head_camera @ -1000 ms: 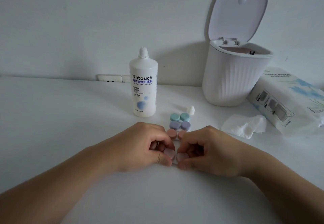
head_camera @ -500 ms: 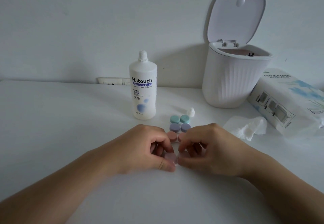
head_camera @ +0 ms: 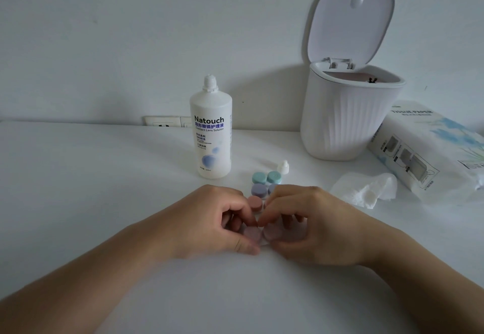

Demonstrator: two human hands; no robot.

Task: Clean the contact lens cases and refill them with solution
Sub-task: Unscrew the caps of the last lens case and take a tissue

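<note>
A pale pink contact lens case [head_camera: 262, 233] lies on the white table between my hands. My left hand [head_camera: 209, 221] pinches its left cap and my right hand [head_camera: 309, 225] pinches its right cap. Behind it sit a darker pink case [head_camera: 255, 202], a purple case [head_camera: 259, 189] and a teal case [head_camera: 265, 177], each partly hidden by my right fingers. The white Natouch solution bottle [head_camera: 211, 129] stands upright behind them without its cap. The small white bottle cap [head_camera: 283, 167] rests beside the teal case.
A white ribbed bin [head_camera: 345, 119] with its lid up stands at the back right. A pack of tissue paper [head_camera: 429, 148] lies to its right, with a crumpled tissue [head_camera: 366, 188] in front. A wall socket [head_camera: 167, 121] sits behind the table.
Both hands' fingers have shifted round the pale pink case's caps. The case stays where it was and nothing else on the table moved.
</note>
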